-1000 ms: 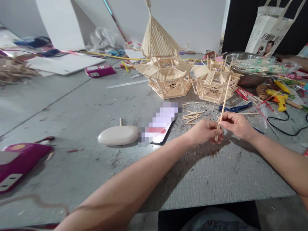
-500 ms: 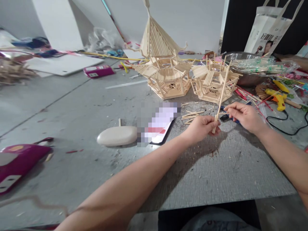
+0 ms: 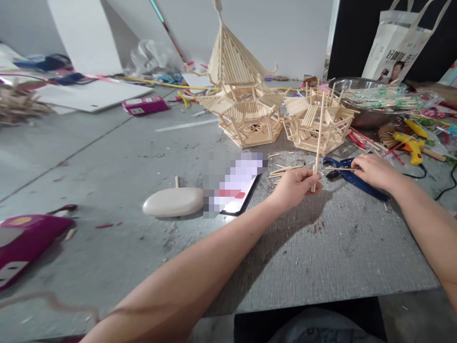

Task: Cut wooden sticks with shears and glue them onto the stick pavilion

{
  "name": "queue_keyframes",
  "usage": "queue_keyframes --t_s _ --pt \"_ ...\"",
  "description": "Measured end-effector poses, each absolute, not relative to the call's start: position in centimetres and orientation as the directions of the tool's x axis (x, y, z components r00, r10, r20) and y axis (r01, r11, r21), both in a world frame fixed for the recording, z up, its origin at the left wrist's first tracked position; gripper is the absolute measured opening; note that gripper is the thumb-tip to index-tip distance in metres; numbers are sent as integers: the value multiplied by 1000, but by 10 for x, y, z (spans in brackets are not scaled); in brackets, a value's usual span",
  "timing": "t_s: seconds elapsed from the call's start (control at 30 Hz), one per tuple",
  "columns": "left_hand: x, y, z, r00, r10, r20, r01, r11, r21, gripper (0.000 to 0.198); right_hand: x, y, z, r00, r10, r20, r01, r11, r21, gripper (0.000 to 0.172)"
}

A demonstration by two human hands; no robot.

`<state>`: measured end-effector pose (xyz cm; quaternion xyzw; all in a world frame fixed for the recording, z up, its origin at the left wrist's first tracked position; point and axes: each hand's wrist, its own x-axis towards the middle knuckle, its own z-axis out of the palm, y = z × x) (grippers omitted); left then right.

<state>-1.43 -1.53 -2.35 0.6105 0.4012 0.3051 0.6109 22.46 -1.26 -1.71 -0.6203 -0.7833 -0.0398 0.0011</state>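
Observation:
Pinched in my left hand (image 3: 298, 186) is a long pale wooden stick (image 3: 320, 128), nearly upright, with a short piece pressed alongside its lower end. My right hand (image 3: 376, 170) is over blue-handled pliers (image 3: 369, 186) lying on the table. Its fingertips are closed at the right end of a short thin wooden stick (image 3: 341, 168), which lies level across the pliers; the exact grip is partly hidden. Short cut sticks (image 3: 283, 172) lie just left of my left hand. Behind stand a tall stick-built pavilion model (image 3: 246, 112) and a lower stick model (image 3: 314, 124).
A phone (image 3: 238, 183) and a white oval case (image 3: 173, 201) lie left of my hands. Purple devices (image 3: 30, 243) are farther left. At right are a yellow glue gun (image 3: 412, 146) with its cord and a metal bowl (image 3: 374, 119) holding bagged sticks. A white bag (image 3: 394, 45) stands behind.
My right hand has moved right, away from the upright stick, to over the pliers, uncovering more of the thin stick. My left hand has shifted slightly left and the long stick stands straighter.

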Motion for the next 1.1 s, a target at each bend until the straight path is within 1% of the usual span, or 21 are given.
queue_keyframes --t_s 0.07,0.13,0.27,0.33,0.37,0.4,0.43,0.5,0.53,0.6,0.63,0.7,0.77,0.9,1.0,1.1 --pt "-14 -15 -24 491 865 -108 127 51 991 15 224 -14 -11 -232 972 41 971 229 63 17" --pt "-14 -15 -24 493 865 -100 131 39 991 15 228 -14 -7 -187 979 79 981 181 68 19" --pt "-14 -15 -24 493 863 -108 123 53 991 14 240 -9 -4 29 975 220 991 -57 121 27" --pt "-14 -15 -24 492 863 -114 110 68 992 14 243 -8 -4 112 961 255 978 -151 141 31" --pt "-14 -15 -24 490 864 -117 103 76 992 13 242 -9 -2 135 960 245 973 -175 150 33" --pt "-14 -15 -25 487 865 -121 95 85 992 13 240 -10 0 144 968 207 971 -179 160 35" --pt "-14 -15 -25 480 868 -125 88 93 992 13 236 -13 3 141 980 139 972 -164 170 39" --pt "-14 -14 -25 462 877 -133 82 106 991 12 227 -18 10 88 993 -80 981 -72 182 48" --pt "-14 -14 -26 451 882 -135 81 110 991 12 222 -22 13 47 980 -193 983 -10 185 50" --pt "-14 -13 -26 432 891 -142 75 122 990 11 215 -26 15 -18 939 -344 977 89 192 45" --pt "-15 -13 -25 424 894 -146 70 129 989 10 213 -27 15 -42 923 -382 973 124 193 39" --pt "-15 -13 -25 415 897 -153 53 144 988 10 213 -27 14 -69 917 -392 972 150 182 27" --pt "-15 -13 -24 414 897 -156 31 158 987 10 217 -26 14 -92 930 -356 980 148 132 21" --pt "-15 -12 -24 408 901 -147 -24 171 985 11 227 -23 26 -102 953 -284 995 98 -29 21" --pt "-16 -10 -25 391 911 -134 -59 170 984 11 235 -27 41 -132 951 -278 969 65 -238 25" --pt "-16 -10 -25 391 914 -112 -82 156 984 13 243 -33 53 -193 960 -203 869 71 -491 27"
